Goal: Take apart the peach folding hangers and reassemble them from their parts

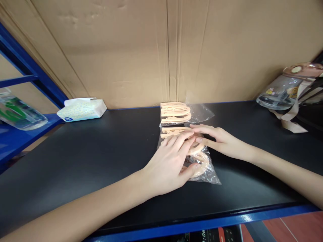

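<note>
My left hand (pixel 173 161) lies palm down over a clear plastic bag (pixel 212 176) holding flat, curved peach-coloured plastic pieces (pixel 203 164). Its fingers are stretched out and its thumb rests apart on the bag's near part, covering much of the contents. From the right, my right hand (pixel 217 137) reaches to the bag's far right part, fingers extended and thumb apart, its fingertips close to those of my left hand. Just beyond, a second clear bag (pixel 200 112) with similar peach pieces (pixel 175 112) lies flat, its loose end to the right.
A tissue pack (pixel 83 109) sits at the back left of the black table (pixel 121 141). A clear bottle with green print (pixel 20 112) leans by the blue frame (pixel 47 80). At right lies a drink bottle (pixel 281 90) with a strap. Cardboard (pixel 113 53) stands behind.
</note>
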`<state>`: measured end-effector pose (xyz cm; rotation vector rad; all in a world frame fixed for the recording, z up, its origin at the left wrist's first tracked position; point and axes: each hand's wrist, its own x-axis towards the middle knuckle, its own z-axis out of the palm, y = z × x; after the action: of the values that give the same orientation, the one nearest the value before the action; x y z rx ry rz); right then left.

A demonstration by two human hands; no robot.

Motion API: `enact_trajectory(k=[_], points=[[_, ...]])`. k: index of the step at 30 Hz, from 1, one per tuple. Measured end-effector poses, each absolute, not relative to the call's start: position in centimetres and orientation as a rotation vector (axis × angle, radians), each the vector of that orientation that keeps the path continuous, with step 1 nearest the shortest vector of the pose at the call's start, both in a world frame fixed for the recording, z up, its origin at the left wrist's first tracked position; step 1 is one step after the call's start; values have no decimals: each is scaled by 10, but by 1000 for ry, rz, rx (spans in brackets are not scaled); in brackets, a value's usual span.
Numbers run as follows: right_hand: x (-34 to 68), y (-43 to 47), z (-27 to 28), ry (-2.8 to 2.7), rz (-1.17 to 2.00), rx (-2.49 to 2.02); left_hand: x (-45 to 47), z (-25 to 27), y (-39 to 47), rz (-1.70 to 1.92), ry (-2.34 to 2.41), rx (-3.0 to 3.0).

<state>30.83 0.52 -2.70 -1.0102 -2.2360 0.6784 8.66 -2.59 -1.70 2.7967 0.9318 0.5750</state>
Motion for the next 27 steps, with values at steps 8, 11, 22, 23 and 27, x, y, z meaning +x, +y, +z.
enact_trajectory(k=[8, 11, 22, 23, 27], points=[[311, 2, -30, -2088, 170, -1498, 84, -19, -28, 480, 1057, 2818], [310, 4, -33, -2120, 304, -1530, 86, -18, -29, 474, 1073, 2791], [292, -14, -15, -1472, 1404, -1262, 97, -21, -37, 609, 1000, 2668], [292, -15, -15, -1460, 1427, -1285, 97, -20, -38, 633, 986, 2632], [295, -11, -16, -1392, 1493, -1259, 94, -16, -33, 780, 906, 2469]])
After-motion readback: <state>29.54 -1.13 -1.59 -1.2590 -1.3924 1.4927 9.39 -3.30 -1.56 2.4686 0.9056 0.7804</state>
